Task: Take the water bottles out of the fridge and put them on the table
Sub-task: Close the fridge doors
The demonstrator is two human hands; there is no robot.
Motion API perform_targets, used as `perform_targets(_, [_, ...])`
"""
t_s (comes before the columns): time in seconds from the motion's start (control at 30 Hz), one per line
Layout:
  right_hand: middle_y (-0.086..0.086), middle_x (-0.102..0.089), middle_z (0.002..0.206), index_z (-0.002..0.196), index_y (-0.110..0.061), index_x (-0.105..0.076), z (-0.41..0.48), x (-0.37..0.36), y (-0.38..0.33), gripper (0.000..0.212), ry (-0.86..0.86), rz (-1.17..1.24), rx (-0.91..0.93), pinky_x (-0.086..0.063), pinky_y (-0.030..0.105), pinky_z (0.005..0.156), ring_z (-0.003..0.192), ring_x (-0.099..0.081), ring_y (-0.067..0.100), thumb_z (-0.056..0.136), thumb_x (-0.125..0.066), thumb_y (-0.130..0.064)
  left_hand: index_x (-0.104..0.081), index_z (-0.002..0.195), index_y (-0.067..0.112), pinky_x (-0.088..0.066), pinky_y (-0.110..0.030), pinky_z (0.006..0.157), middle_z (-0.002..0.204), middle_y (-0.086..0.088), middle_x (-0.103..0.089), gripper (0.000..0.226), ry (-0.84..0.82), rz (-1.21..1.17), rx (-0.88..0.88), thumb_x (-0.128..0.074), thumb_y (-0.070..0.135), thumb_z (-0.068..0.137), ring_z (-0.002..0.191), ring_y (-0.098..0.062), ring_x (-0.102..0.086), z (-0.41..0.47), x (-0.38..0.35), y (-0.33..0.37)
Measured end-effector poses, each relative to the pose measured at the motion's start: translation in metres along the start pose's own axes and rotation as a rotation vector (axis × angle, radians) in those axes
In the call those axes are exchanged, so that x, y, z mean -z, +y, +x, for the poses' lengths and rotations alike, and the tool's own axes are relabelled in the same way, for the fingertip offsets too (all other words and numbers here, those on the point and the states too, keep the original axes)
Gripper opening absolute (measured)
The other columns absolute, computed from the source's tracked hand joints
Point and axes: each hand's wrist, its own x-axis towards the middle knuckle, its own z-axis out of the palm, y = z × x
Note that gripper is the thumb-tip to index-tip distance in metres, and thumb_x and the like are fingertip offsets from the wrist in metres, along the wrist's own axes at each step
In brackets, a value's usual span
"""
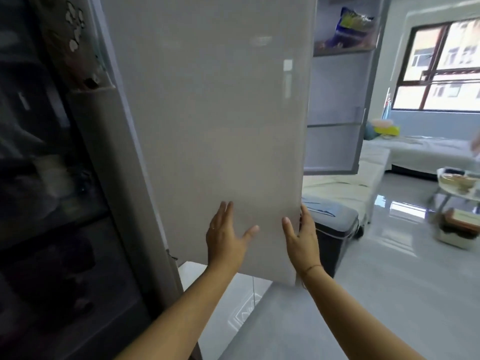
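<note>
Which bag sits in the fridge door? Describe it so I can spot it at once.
Start at the pale door panel under both hands; behind its right edge a second fridge door stands open. On that door's top shelf lies the bag, crinkled blue with a yellow patch; nothing is visible on the shelves below.

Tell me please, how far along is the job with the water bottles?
Both fridge doors stand open. In hand: the left hand lies flat on the near door, and the right hand grips its edge. Neither holds a bottle, and no bottle shows clearly on the round table, so taking out and placing seems left.
</note>
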Motion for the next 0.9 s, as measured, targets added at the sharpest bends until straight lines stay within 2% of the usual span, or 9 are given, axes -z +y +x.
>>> perform_targets(0.17, [-0.003,-0.040,0.149,0.147,-0.031,-0.022,0.055,0.000,0.018,0.086,-0.120,0.049,-0.069,-0.038,0.047,0.110,0.134,-0.042,0.017,0.074,-0.052,-0.066,-0.010,0.152,0.022,-0.010,-0.038,0.119,0.161,-0.002,-0.001,0.087,-0.029,0.193,-0.173,-0.052,0.059,0.084,0.148,-0.021,-0.004,0.040,-0.027,0.004])
perform_targets(0.33, [-0.002,-0.034,0.152,0.149,-0.032,-0.016,0.109,-0.004,0.033,0.079,-0.248,0.082,-0.088,-0.035,0.047,0.112,0.136,-0.038,0.017,0.084,-0.056,-0.052,0.011,0.146,0.029,0.009,-0.038,0.117,0.155,0.002,0.021,0.088,-0.001,0.371,-0.226,-0.044,0.062,0.086,0.148,-0.022,0.012,0.083,-0.058,0.002])
perform_targets(0.4, [-0.002,-0.033,0.152,0.150,-0.031,-0.015,0.130,-0.007,0.038,0.075,-0.295,0.115,-0.087,-0.035,0.045,0.113,0.135,-0.038,0.015,0.089,-0.057,-0.043,0.000,0.149,0.028,0.004,-0.043,0.115,0.158,-0.003,0.011,0.089,0.066,0.455,-0.225,-0.051,0.060,0.084,0.148,-0.028,0.001,0.102,-0.071,-0.003])
perform_targets(0.47, [-0.005,-0.034,0.150,0.149,-0.031,-0.017,0.150,-0.012,0.043,0.071,-0.317,0.150,-0.080,-0.034,0.038,0.113,0.131,-0.037,0.008,0.091,-0.058,-0.036,-0.019,0.150,0.023,-0.007,-0.049,0.114,0.159,-0.013,-0.012,0.093,0.147,0.545,-0.207,-0.063,0.058,0.077,0.146,-0.033,-0.015,0.120,-0.085,-0.011])
perform_targets(0.53, [-0.007,-0.036,0.147,0.148,-0.030,-0.018,0.169,-0.019,0.052,0.070,-0.354,0.190,-0.063,-0.035,0.034,0.111,0.129,-0.038,0.005,0.091,-0.058,-0.031,-0.022,0.148,0.021,-0.008,-0.050,0.115,0.157,-0.015,-0.020,0.098,0.176,0.614,-0.167,-0.070,0.057,0.071,0.144,-0.032,-0.016,0.138,-0.098,-0.021])
perform_targets(0.63, [-0.011,-0.037,0.143,0.147,-0.029,-0.020,0.196,-0.029,0.063,0.068,-0.415,0.220,-0.050,-0.036,0.029,0.108,0.127,-0.040,0.005,0.091,-0.058,-0.028,-0.022,0.147,0.020,-0.007,-0.050,0.111,0.159,-0.011,-0.014,0.105,0.164,0.679,-0.118,-0.076,0.056,0.065,0.142,-0.031,-0.014,0.155,-0.111,-0.035])
perform_targets(0.73, [-0.016,-0.040,0.133,0.139,-0.036,-0.023,0.225,-0.039,0.069,0.060,-0.474,0.241,-0.022,-0.036,0.019,0.098,0.121,-0.043,0.002,0.092,-0.059,-0.023,-0.017,0.149,0.023,-0.003,-0.051,0.112,0.160,-0.004,0.009,0.108,0.172,0.717,-0.081,-0.076,0.056,0.065,0.145,-0.030,-0.007,0.169,-0.125,-0.043])
perform_targets(0.8, [-0.015,-0.041,0.133,0.140,-0.034,-0.024,0.243,-0.048,0.073,0.062,-0.493,0.230,-0.008,-0.035,0.019,0.097,0.122,-0.044,0.003,0.091,-0.060,-0.024,-0.014,0.149,0.024,-0.003,-0.053,0.112,0.159,-0.001,0.018,0.109,0.199,0.730,-0.062,-0.076,0.055,0.065,0.146,-0.027,0.000,0.178,-0.132,-0.047])
perform_targets(0.9, [-0.013,-0.042,0.134,0.144,-0.026,-0.025,0.264,-0.064,0.080,0.067,-0.506,0.232,-0.019,-0.036,0.022,0.100,0.121,-0.044,0.003,0.088,-0.063,-0.021,-0.013,0.149,0.025,-0.002,-0.054,0.112,0.159,-0.001,0.018,0.110,0.203,0.757,-0.039,-0.076,0.055,0.065,0.146,-0.023,0.005,0.191,-0.137,-0.055])
